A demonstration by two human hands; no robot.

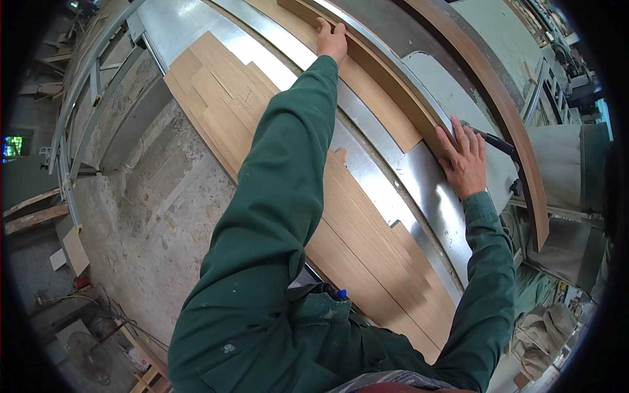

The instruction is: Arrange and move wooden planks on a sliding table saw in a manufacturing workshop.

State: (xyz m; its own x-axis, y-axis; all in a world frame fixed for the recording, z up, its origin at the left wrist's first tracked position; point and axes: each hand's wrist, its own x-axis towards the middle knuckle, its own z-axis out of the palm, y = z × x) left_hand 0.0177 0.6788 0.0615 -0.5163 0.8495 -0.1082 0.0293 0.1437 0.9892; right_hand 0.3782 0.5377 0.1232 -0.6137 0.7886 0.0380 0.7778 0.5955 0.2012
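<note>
A long wooden strip (383, 80) stands on edge along a metal fence (414, 82), beside a flat wooden board (380, 105) on the shiny metal table (426, 187). At the far end my left hand (332, 44) is closed at the strip, thumb and finger bent at its edge; the other fingers are hidden. My right hand (466, 160) lies with fingers stretched out and slightly spread over the near end of the strip and the fence. Close to my body, several pale wooden planks (347, 216) lie side by side across the table, their ends staggered.
A curved-looking brown rail (501, 82) runs beyond the fence. A black handle (498, 143) juts out beside my right hand. At the left, a metal frame (95, 85) stands above the stained concrete floor (164, 203). Cables and wood scraps lie at lower left.
</note>
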